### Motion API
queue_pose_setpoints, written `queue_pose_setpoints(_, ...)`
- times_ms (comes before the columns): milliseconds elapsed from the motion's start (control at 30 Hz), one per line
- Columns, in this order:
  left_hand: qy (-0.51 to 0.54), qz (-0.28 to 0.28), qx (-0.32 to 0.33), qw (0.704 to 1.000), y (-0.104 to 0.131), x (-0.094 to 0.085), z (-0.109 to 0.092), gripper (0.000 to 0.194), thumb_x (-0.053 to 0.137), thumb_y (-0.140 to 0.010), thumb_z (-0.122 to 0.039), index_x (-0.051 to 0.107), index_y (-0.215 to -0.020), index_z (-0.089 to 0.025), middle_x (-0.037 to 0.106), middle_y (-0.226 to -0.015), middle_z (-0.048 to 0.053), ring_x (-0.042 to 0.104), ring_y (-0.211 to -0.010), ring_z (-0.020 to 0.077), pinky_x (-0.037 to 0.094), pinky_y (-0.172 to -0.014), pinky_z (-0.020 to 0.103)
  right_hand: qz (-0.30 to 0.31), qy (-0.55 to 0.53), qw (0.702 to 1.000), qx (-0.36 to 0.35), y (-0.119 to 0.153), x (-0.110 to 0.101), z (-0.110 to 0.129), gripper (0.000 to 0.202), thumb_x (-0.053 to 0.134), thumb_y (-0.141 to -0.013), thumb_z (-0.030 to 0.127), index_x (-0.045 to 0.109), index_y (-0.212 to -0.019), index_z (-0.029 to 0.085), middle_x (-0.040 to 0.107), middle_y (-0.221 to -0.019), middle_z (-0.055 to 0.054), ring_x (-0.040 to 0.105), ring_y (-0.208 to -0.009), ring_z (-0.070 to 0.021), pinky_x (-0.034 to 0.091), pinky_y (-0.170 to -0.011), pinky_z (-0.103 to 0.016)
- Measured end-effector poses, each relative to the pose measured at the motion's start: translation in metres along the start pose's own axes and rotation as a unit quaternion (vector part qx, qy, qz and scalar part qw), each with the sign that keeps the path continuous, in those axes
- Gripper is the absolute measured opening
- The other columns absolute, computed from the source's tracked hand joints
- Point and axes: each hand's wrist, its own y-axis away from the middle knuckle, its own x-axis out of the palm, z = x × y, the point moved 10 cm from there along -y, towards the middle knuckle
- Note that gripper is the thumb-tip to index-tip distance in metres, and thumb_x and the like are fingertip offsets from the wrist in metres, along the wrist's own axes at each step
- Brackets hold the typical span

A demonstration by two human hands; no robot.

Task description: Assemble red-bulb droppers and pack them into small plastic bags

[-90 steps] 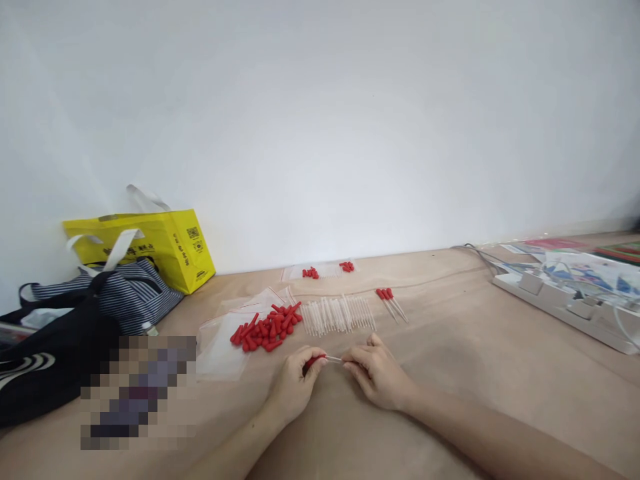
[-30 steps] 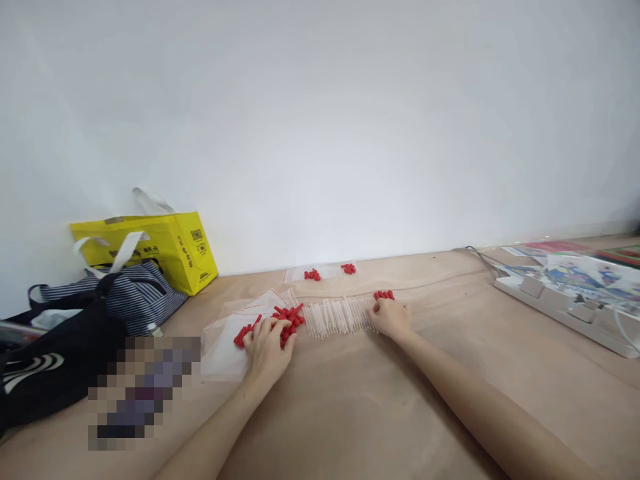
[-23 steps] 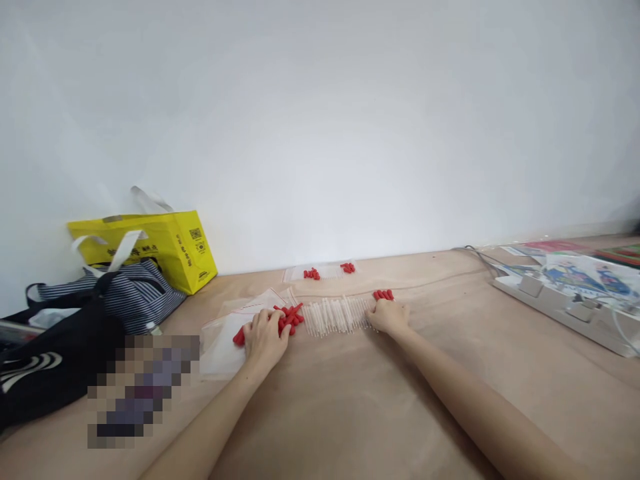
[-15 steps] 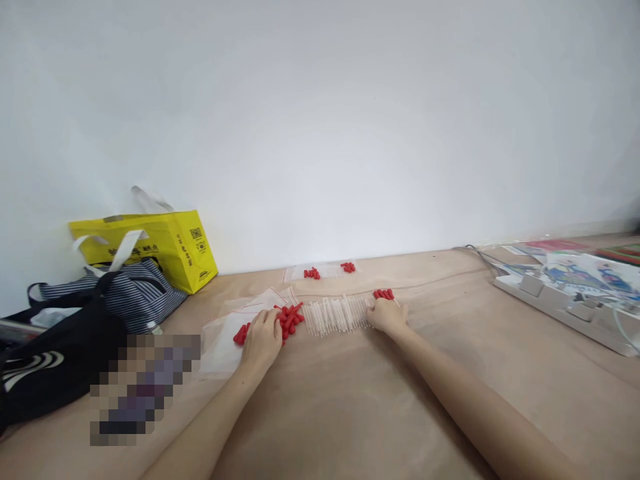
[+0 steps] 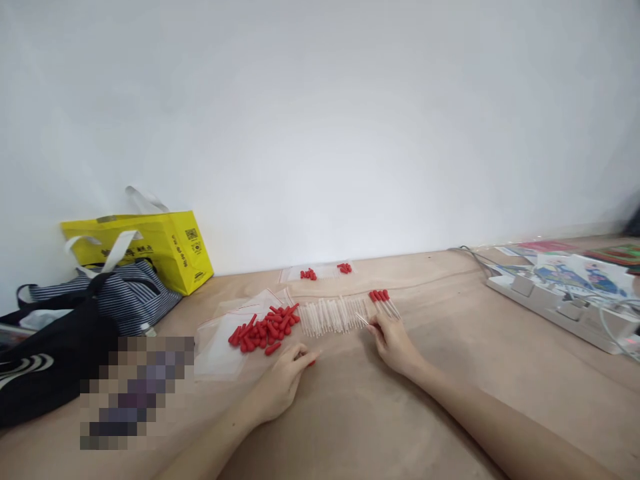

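Note:
My left hand (image 5: 287, 377) is closed on a small red piece (image 5: 312, 363), mostly covered by the fingers, below the pile of red pieces (image 5: 260, 331). My right hand (image 5: 393, 340) pinches a thin white stick (image 5: 362, 319) at the right end of a row of white sticks (image 5: 333, 315). Just beyond the right hand lie several sticks with red ends (image 5: 379, 295), side by side. The red pile rests on clear plastic bags (image 5: 217, 350).
Against the wall lies another clear bag (image 5: 327, 274) with two red clusters. A yellow bag (image 5: 170, 250), a striped bag (image 5: 127, 293) and a black bag (image 5: 55, 360) stand left. On the right is a white power strip (image 5: 550, 312) with cables and printed sheets (image 5: 583, 275).
My left hand has left the red pile and moved toward me, now with a red piece. The right hand has drawn back slightly from the red-ended sticks, and a white stick shows in its fingers.

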Motion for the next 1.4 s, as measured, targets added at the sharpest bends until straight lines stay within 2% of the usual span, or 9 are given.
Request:
queue_pose_setpoints(67, -0.006, 0.013, -0.012, 1.000, -0.001, 0.001, 0.002, 0.040, 0.032, -0.079, -0.006, 0.057, -0.104, -0.024, 0.051, -0.091, 0.004, 0.051, -0.085, 0.0164, 0.042, -0.078, 0.029, -0.008, -0.010, 1.000, -0.013, 0.002, 0.001, 0.007, 0.016, 0.035, -0.083, 0.018, 0.051, -0.082, 0.018, 0.058, -0.076, -0.005, 0.052, -0.070, -0.0177, 0.033, -0.065, -0.029)
queue_pose_setpoints(133, 0.013, -0.006, -0.023, 1.000, -0.003, -0.002, 0.005, 0.032, 0.034, -0.079, -0.008, 0.058, -0.094, -0.022, 0.051, -0.088, 0.004, 0.051, -0.082, 0.0170, 0.042, -0.077, 0.031, -0.012, -0.019, 0.999, -0.025, 0.004, 0.001, 0.017, 0.019, 0.034, -0.083, 0.017, 0.052, -0.088, 0.018, 0.060, -0.082, -0.006, 0.053, -0.076, -0.0179, 0.033, -0.068, -0.029)
queue_pose_setpoints(267, 0.173, -0.113, -0.096, 0.974, -0.004, -0.006, 0.026, 0.004, 0.046, -0.076, -0.019, 0.049, -0.079, -0.019, 0.052, -0.075, 0.000, 0.052, -0.071, 0.0155, 0.044, -0.066, 0.028, 0.017, -0.044, 0.998, -0.041, 0.010, 0.006, 0.039, 0.017, 0.036, -0.083, 0.015, 0.052, -0.084, 0.018, 0.059, -0.080, -0.003, 0.053, -0.074, -0.0154, 0.030, -0.069, -0.030)
queue_pose_setpoints(400, 0.331, -0.163, -0.154, 0.917, -0.002, 0.008, 0.041, 0.018, 0.059, -0.069, -0.027, 0.043, -0.070, -0.019, 0.050, -0.065, -0.004, 0.054, -0.064, 0.0129, 0.044, -0.061, 0.024, 0.054, -0.059, 0.995, -0.067, 0.019, 0.011, 0.061, 0.012, 0.040, -0.082, 0.017, 0.051, -0.078, 0.018, 0.055, -0.070, 0.000, 0.050, -0.066, -0.0127, 0.029, -0.065, -0.028)
queue_pose_setpoints(700, 0.435, -0.164, -0.179, 0.867, -0.002, 0.015, 0.042, 0.030, 0.065, -0.064, -0.036, 0.050, -0.083, -0.017, 0.060, -0.075, 0.000, 0.060, -0.066, 0.0142, 0.048, -0.067, 0.029, 0.076, -0.076, 0.988, -0.109, 0.024, 0.016, 0.080, 0.014, 0.038, -0.084, 0.019, 0.052, -0.080, 0.018, 0.054, -0.068, 0.000, 0.049, -0.065, -0.0118, 0.028, -0.066, -0.027)
queue_pose_setpoints(933, 0.414, -0.129, -0.181, 0.883, -0.004, 0.023, 0.037, 0.031, 0.063, -0.066, -0.039, 0.063, -0.085, -0.015, 0.067, -0.081, 0.004, 0.061, -0.072, 0.0173, 0.048, -0.069, 0.028, 0.082, -0.073, 0.988, -0.106, 0.026, 0.020, 0.082, 0.014, 0.039, -0.083, 0.018, 0.050, -0.075, 0.017, 0.053, -0.065, 0.001, 0.048, -0.065, -0.0117, 0.027, -0.065, -0.026)
queue_pose_setpoints(1100, 0.363, -0.142, -0.184, 0.902, -0.004, 0.027, 0.042, 0.028, 0.058, -0.070, -0.039, 0.064, -0.081, -0.014, 0.062, -0.063, 0.001, 0.055, -0.056, 0.0133, 0.044, -0.053, 0.022, 0.092, -0.071, 0.986, -0.118, 0.028, 0.023, 0.087, 0.014, 0.039, -0.083, 0.016, 0.052, -0.080, 0.018, 0.055, -0.071, 0.001, 0.048, -0.069, -0.0111, 0.025, -0.066, -0.025)
queue_pose_setpoints(1267, 0.320, -0.145, -0.184, 0.918, 0.000, 0.031, 0.046, 0.027, 0.054, -0.072, -0.039, 0.063, -0.080, -0.015, 0.060, -0.061, 0.000, 0.053, -0.055, 0.0132, 0.042, -0.050, 0.021, 0.105, -0.003, 0.982, -0.159, 0.027, 0.022, 0.090, 0.019, 0.038, -0.082, 0.014, 0.056, -0.087, 0.021, 0.057, -0.072, 0.001, 0.045, -0.062, -0.0102, 0.021, -0.065, -0.027)
queue_pose_setpoints(1400, 0.266, -0.148, -0.165, 0.938, 0.001, 0.026, 0.036, 0.023, 0.051, -0.073, -0.034, 0.063, -0.078, -0.015, 0.059, -0.061, 0.000, 0.052, -0.055, 0.0136, 0.041, -0.051, 0.022, 0.097, 0.050, 0.973, -0.205, 0.026, 0.020, 0.092, 0.022, 0.039, -0.080, 0.012, 0.057, -0.089, 0.021, 0.056, -0.072, 0.001, 0.042, -0.059, -0.0102, 0.018, -0.063, -0.028)
